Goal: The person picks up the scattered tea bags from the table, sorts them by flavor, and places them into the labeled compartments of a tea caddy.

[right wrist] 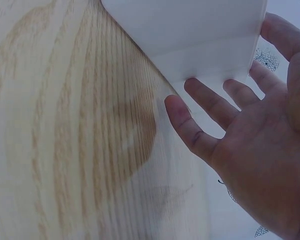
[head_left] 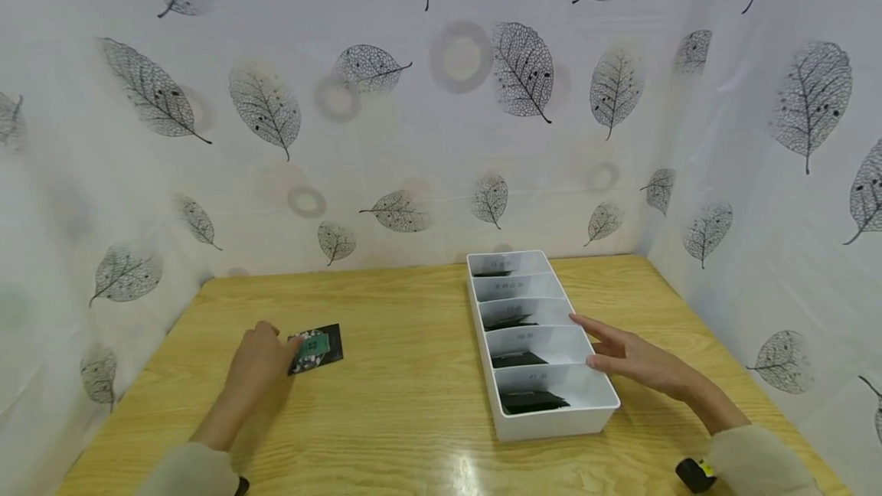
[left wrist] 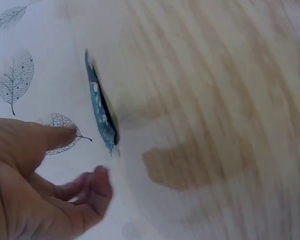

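On the left part of the table lies a small flat black packet (head_left: 326,346) with a green panel and a pale pattern. My left hand (head_left: 260,358) is at its left edge. In the left wrist view the packet (left wrist: 101,107) shows nearly edge-on, apart from the thumb and the loosely bent fingers of my left hand (left wrist: 45,185). My right hand (head_left: 641,358) is at the right side of a long white divided box (head_left: 551,424). The right wrist view has spread, mostly straight fingers of my right hand (right wrist: 250,135) against the box's outer wall (right wrist: 200,45).
Dark flat packets (head_left: 534,401) sit in several of the box's compartments, whose dividers bear small printed labels. Wood-grain table (head_left: 400,404) extends between the hands. A leaf-patterned curtain (head_left: 441,144) encloses the back and sides. Below the right wrist is a small black object (head_left: 694,474).
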